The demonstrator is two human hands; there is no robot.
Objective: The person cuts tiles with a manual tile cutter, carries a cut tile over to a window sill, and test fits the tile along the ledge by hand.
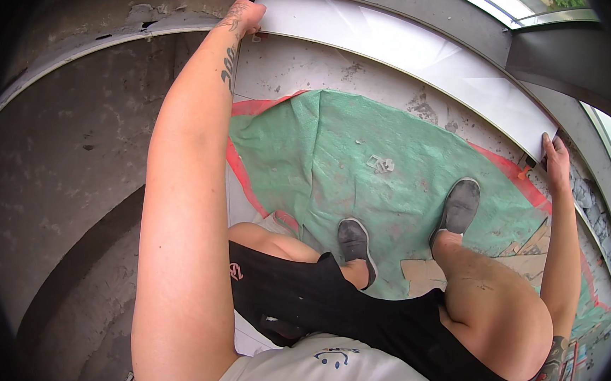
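Note:
A long, glossy white panel (394,37) runs across the far side, up against the dark frame under the window. Its kind, tile or board, cannot be made out for certain. At its left end, beside the dark wall, my left hand (245,18) is closed on the edge, its fingertips partly hidden. My right hand (555,160) grips the opposite end, with fingers over the corner of the panel. Both arms are stretched wide apart.
A green sheet with red edging (365,152) covers the floor under my grey shoes (462,205), with small scraps (380,164) on it. Bare grey wall (89,140) stands close on the left. Cardboard (427,270) lies by my right leg; rubble (592,200) fills a gap at right.

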